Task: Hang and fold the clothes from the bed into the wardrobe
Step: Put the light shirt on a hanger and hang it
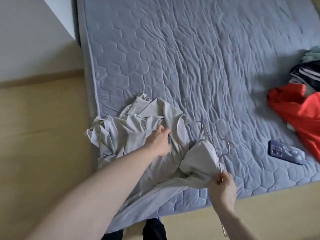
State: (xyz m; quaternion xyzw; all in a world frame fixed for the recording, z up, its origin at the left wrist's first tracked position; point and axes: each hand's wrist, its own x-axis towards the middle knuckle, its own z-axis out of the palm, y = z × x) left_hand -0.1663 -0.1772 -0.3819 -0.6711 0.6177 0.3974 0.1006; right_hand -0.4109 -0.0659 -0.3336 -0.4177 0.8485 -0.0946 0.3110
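Pinching hanger [219,159], right fingers [218,179] apparently curled.

Left hand [158,142] reaching; right hand [222,183] pinching.

dark blue packet [286,154], markings too blurred
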